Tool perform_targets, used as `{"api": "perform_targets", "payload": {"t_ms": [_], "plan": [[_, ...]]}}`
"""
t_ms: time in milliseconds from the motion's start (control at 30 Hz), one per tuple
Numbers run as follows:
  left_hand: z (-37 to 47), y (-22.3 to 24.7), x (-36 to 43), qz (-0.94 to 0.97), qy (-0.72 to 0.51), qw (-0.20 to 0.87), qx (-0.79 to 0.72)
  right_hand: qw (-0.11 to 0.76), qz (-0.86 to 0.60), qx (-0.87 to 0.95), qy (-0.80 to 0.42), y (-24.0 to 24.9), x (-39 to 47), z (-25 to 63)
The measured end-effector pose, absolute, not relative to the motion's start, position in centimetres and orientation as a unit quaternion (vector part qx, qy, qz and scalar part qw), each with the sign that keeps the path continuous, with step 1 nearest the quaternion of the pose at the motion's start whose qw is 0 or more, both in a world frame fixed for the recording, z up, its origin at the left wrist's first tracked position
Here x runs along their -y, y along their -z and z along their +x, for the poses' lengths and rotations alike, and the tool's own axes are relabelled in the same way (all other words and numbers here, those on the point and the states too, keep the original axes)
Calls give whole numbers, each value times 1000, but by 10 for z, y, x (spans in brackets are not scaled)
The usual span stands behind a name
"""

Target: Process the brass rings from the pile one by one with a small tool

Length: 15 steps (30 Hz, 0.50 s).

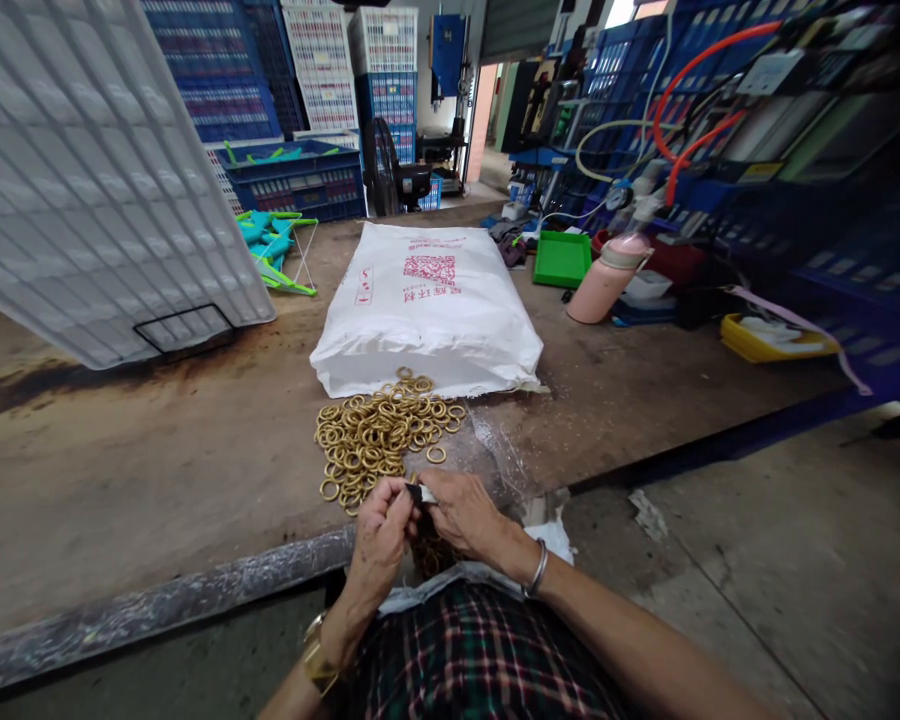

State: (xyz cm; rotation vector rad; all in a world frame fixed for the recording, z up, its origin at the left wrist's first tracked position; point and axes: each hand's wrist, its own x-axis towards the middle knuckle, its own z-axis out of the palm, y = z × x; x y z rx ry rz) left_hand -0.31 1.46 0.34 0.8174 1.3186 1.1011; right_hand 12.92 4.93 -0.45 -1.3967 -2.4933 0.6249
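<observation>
My left hand (pixel 382 530) is closed in a pinch on a small black piece (pixel 414 492). Facing it, my right hand (pixel 469 515) is also closed, with a small white bit (pixel 429 494) at its fingertips, right against the black piece. What these pieces are I cannot make out. A loose pile of brass-coloured rings (pixel 375 435) lies on the table just beyond my hands, and one ring (pixel 436 455) sits apart at its right. More rings (pixel 433 552), dark in shadow, show below my hands, above a pale cloth edge (pixel 442 580) at my lap.
A white printed sack (pixel 427 320) lies behind the rings on the worn table (pixel 157 460). A tall white crate (pixel 105 180) stands left, beside green-and-blue plastic parts (pixel 277 245). On the right are a green tray (pixel 561 258), a pink bottle (pixel 607 280) and a yellow tray (pixel 776 340).
</observation>
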Motion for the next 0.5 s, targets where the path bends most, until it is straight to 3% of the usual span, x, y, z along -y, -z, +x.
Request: {"api": "perform_targets", "payload": {"t_ms": [300,500], "plan": [[-6,1,-13,421,-459,550,-557,15,-486,845,-223,-1,-51,130],[-6,-4,-8,395,-450,582,-550,25,-528,829,-181,4,-48,128]]}}
